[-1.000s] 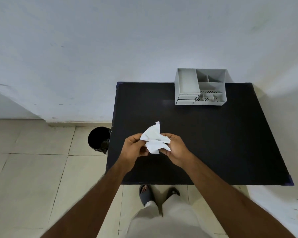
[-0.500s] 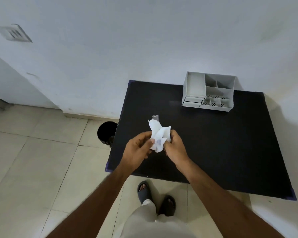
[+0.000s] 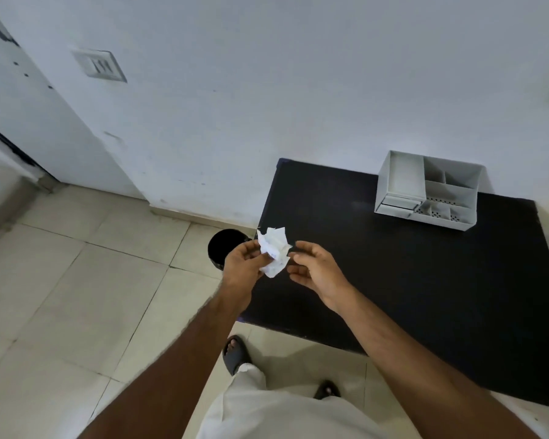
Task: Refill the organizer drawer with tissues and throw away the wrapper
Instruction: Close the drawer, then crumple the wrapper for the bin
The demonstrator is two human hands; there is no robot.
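A crumpled white wrapper is pinched in my left hand over the left edge of the black table. My right hand hovers just right of the wrapper, fingers apart, holding nothing. A black round bin stands on the floor beside the table's left edge, just beyond my left hand. The grey desk organizer sits at the table's far side against the wall, its small drawer at the lower left corner looking shut.
Beige tiled floor spreads to the left. A white wall with a switch plate runs behind the table. My feet in dark sandals stand at the table's near edge.
My right hand has let go of the wrapper and opened. My left hand carries the wrapper leftward toward the bin. The view has swung left.
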